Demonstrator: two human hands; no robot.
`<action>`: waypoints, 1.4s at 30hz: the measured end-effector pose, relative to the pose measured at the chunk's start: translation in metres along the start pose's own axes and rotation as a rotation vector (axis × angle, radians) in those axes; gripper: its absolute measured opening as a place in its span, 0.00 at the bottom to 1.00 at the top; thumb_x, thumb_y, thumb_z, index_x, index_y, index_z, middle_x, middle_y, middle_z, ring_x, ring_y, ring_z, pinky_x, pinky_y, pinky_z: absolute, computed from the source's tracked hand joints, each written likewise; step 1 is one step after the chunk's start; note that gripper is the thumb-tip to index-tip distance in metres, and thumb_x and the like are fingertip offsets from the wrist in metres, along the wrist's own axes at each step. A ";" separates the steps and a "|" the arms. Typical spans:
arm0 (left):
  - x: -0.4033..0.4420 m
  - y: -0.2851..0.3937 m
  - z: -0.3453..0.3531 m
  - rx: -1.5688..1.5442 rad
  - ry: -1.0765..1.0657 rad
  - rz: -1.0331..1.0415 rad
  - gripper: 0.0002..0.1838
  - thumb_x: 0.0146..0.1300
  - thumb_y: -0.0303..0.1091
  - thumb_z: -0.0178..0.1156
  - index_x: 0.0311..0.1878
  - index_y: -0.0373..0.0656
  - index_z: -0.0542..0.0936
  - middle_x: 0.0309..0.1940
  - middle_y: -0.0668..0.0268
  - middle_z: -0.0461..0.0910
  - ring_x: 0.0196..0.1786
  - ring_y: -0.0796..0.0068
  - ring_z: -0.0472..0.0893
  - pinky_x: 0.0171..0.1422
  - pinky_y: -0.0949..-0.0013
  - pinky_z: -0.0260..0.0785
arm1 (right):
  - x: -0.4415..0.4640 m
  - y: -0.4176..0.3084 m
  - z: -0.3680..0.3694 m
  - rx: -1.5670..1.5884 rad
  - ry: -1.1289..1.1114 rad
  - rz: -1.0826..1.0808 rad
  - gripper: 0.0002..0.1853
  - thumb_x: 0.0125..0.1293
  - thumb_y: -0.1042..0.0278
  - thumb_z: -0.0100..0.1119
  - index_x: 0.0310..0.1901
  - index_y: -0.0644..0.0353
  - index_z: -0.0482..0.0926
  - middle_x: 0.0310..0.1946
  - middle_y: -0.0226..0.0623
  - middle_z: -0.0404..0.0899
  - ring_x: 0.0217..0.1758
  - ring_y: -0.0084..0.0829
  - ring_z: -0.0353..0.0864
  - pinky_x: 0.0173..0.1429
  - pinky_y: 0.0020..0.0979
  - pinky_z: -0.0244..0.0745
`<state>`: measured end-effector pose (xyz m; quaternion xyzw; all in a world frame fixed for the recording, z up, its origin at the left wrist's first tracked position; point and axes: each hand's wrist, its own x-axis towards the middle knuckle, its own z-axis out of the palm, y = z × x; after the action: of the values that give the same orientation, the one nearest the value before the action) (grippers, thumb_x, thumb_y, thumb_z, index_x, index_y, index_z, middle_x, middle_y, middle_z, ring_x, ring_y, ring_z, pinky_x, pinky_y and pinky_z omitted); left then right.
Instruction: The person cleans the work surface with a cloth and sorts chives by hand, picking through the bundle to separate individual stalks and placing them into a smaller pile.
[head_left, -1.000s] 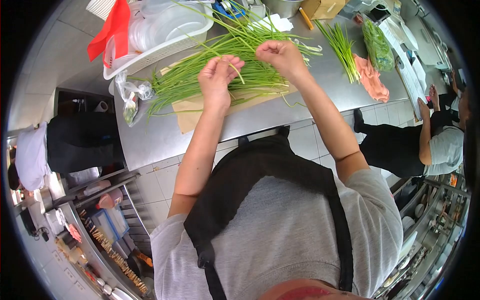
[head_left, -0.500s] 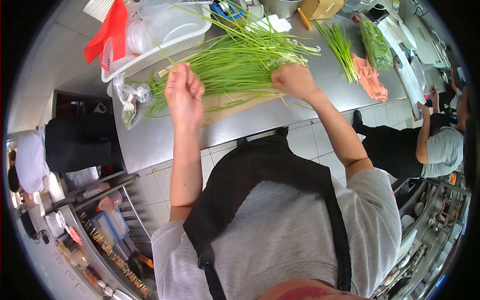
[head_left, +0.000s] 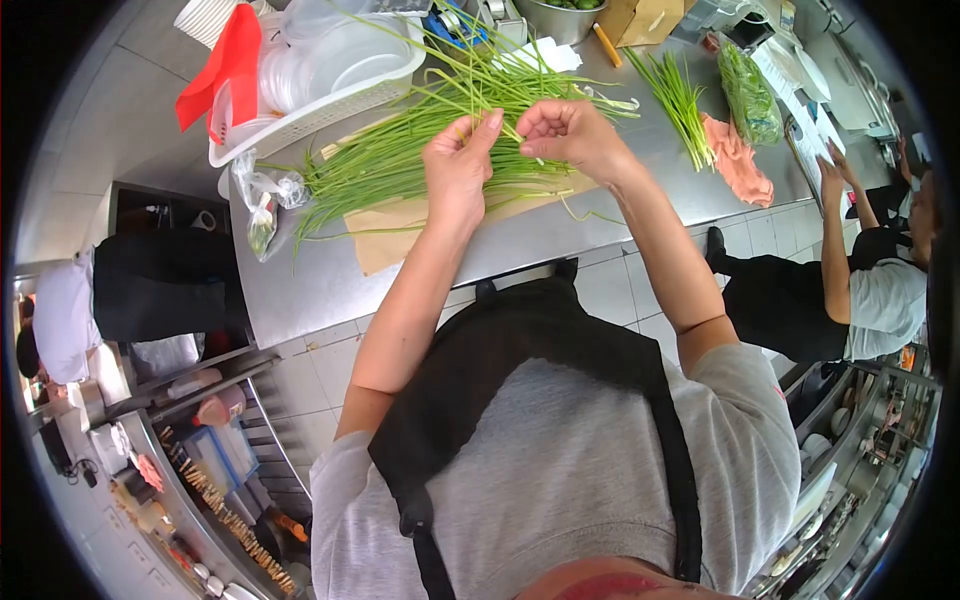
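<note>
A wide heap of long green stalks (head_left: 380, 165) lies across brown paper (head_left: 385, 240) on the steel table. Over the heap, my left hand (head_left: 460, 165) pinches a thin green stalk between thumb and fingers. Close to its right is my right hand (head_left: 575, 140), its fingers curled together around a stalk with a pale end showing below them. The hands are a short gap apart. A smaller bundle of green stalks (head_left: 680, 100) rests to the right, beside a pink cloth (head_left: 738, 165) and a bag of leafy greens (head_left: 750, 100).
A white basket (head_left: 330, 115) with clear plastic containers and a red cloth (head_left: 222, 70) stands at the back left. A knotted plastic bag (head_left: 262, 205) lies near the table's left end. Co-workers stand at right (head_left: 885, 300) and left (head_left: 65, 310).
My left hand moved left to the heap's edge, then back right beside my right hand. My right hand dipped, then rose again. The co-worker at right has raised both hands over papers.
</note>
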<state>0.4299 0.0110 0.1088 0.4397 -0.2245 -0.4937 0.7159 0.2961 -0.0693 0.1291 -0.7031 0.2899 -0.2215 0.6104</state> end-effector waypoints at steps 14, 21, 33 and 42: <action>0.010 0.003 -0.014 -0.018 0.073 0.104 0.07 0.55 0.32 0.60 0.30 0.38 0.78 0.20 0.74 0.75 0.12 0.92 0.55 0.14 0.83 0.42 | 0.004 0.015 -0.010 -0.901 0.496 -0.024 0.07 0.54 0.68 0.56 0.31 0.63 0.76 0.23 0.30 0.77 0.25 0.20 0.73 0.29 0.26 0.67; 0.013 -0.002 -0.013 0.010 0.025 0.103 0.06 0.55 0.31 0.60 0.31 0.38 0.78 0.18 0.75 0.72 0.13 0.92 0.55 0.14 0.83 0.42 | 0.017 0.009 0.008 -0.070 0.122 -0.052 0.07 0.56 0.71 0.56 0.36 0.63 0.77 0.27 0.28 0.77 0.29 0.19 0.73 0.35 0.20 0.68; 0.019 0.004 -0.024 -0.120 0.103 0.177 0.08 0.56 0.32 0.59 0.33 0.37 0.77 0.27 0.64 0.78 0.12 0.89 0.57 0.14 0.82 0.47 | 0.020 0.019 -0.004 -0.059 0.285 0.049 0.01 0.55 0.71 0.54 0.29 0.56 0.75 0.22 0.23 0.75 0.25 0.12 0.68 0.27 0.16 0.62; 0.020 0.020 -0.043 0.130 -0.125 -0.018 0.07 0.57 0.31 0.57 0.35 0.38 0.77 0.26 0.67 0.78 0.13 0.91 0.57 0.14 0.84 0.45 | 0.020 0.005 -0.008 -1.081 0.524 -0.526 0.13 0.52 0.76 0.53 0.42 0.55 0.76 0.34 0.33 0.77 0.36 0.37 0.73 0.42 0.31 0.69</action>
<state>0.4810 0.0127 0.1013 0.4557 -0.2964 -0.5108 0.6660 0.3050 -0.0888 0.1243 -0.8811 0.3177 -0.3503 0.0058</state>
